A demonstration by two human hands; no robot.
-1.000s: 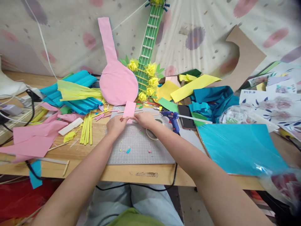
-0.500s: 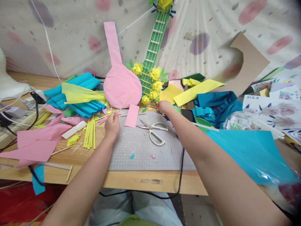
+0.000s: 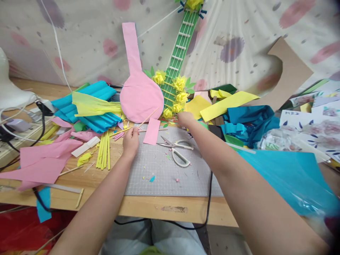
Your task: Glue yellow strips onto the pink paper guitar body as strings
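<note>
My left hand [image 3: 130,141] is closed on a thin wooden stick [image 3: 149,117], whose tip crosses the lower part of a pink guitar-like shape [image 3: 142,95]. My right hand [image 3: 185,119] reaches to the back of the cutting mat, beside the yellow paper flowers [image 3: 176,107]; its fingers are hidden, so what it touches cannot be made out. Between my hands a small pink paper rectangle [image 3: 151,131] lies on the grey mat [image 3: 159,177]. Partly opened scissors [image 3: 177,148] rest just in front of my right hand.
Behind stands a green stringed model [image 3: 177,56]. Blue crepe paper [image 3: 98,92], yellow strips [image 3: 103,151] and pink paper [image 3: 45,159] lie at left. Yellow paper [image 3: 225,106], blue cloth-like paper [image 3: 249,122] and a blue sheet [image 3: 287,173] lie at right. A black cable [image 3: 209,198] hangs over the front edge.
The whole view has shifted slightly, so things sit a little further right. My left hand still holds the stick, and my right hand remains at the back of the mat.
</note>
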